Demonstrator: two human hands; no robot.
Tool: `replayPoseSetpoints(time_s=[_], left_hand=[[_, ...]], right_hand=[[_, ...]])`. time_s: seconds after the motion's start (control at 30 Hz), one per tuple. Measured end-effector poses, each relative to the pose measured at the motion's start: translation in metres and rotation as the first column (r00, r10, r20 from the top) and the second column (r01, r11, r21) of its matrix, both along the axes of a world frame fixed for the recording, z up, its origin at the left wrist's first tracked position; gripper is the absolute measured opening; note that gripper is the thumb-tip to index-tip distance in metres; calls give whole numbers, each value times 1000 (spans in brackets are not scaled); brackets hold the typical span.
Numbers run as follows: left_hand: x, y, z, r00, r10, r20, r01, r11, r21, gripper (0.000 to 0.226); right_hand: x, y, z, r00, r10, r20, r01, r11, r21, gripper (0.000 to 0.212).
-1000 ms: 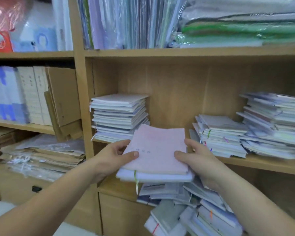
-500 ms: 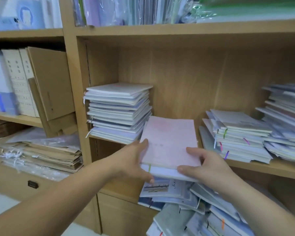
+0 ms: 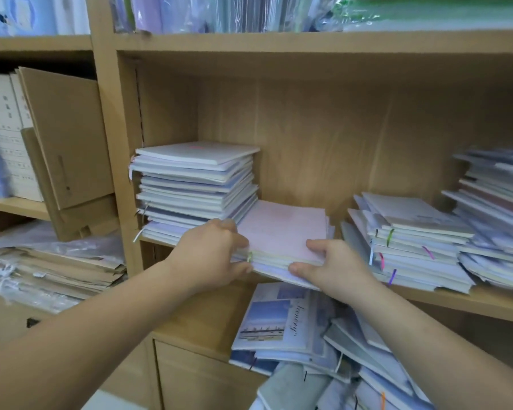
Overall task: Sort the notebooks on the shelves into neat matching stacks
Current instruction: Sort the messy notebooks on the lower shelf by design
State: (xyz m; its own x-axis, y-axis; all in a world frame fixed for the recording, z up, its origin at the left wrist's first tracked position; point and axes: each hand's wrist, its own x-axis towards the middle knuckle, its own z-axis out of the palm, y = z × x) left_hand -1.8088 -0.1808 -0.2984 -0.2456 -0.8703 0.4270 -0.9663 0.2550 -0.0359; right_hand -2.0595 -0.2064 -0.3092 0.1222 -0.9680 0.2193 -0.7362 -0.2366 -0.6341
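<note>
Whereas a second ago the pink-topped stack (image 3: pixel 282 232) hung in the air before the shelf (image 3: pixel 471 303), it now lies on the board, deeper than half a second ago. Its front edge overhangs and its left side is just beside the tall stack (image 3: pixel 196 190).

The left hand (image 3: pixel 216 255) grips the front left corner, fingers curled over the top. The right hand (image 3: pixel 335 267) pinches the front right corner.

Count:
- hands: 2
- stacks on this shelf: 4 (tall, pink-topped, low stack (image 3: pixel 412 241), slumped stack (image 3: pixel 498 214))
- loose heap (image 3: pixel 308 344) below: 1
- notebooks per stack: cannot tell
</note>
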Motion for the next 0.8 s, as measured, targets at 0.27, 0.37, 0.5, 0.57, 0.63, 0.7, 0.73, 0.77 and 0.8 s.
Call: replayPoseSetpoints(time_s=[0.27,0.37,0.5,0.57,0.63,0.7,0.73,0.77,0.8], left_hand=[[-1,-18,-17,995,-24,-97,23,1000,-6,49],[3,-17,-15,996,-24,-87,28,999,42,70],[2,-18,-12,991,0,-135,4,999,33,74],[-5,-22,-11,990,47,-130,-45,999,16,73],[-13,-27,-11,989,90,-120,-92,996,-11,67],[-19,-31,-13,984,116,-135,-122,992,-36,62],[-21,-33,-13,981,124,-151,-133,990,-49,60],[-23,-35,-14,978,132,-163,-144,987,-64,58],[-25,-37,-15,976,142,-165,-157,985,-77,56]], right_hand=[[0,-8,-3,995,23,-101,-23,1000,2,102],[-2,-5,-3,995,42,-86,-40,999,27,118],[-1,-5,-4,992,32,-124,-30,999,11,111],[-1,-9,-4,989,16,-149,-16,1000,2,98],[0,-13,-3,979,-27,-202,22,999,-24,83],[2,-11,0,951,-83,-298,64,995,-75,65],[3,-9,0,933,-111,-341,81,992,-100,59],[4,-8,0,924,-128,-360,86,988,-130,55],[5,-8,-1,920,-138,-366,90,985,-147,52]])
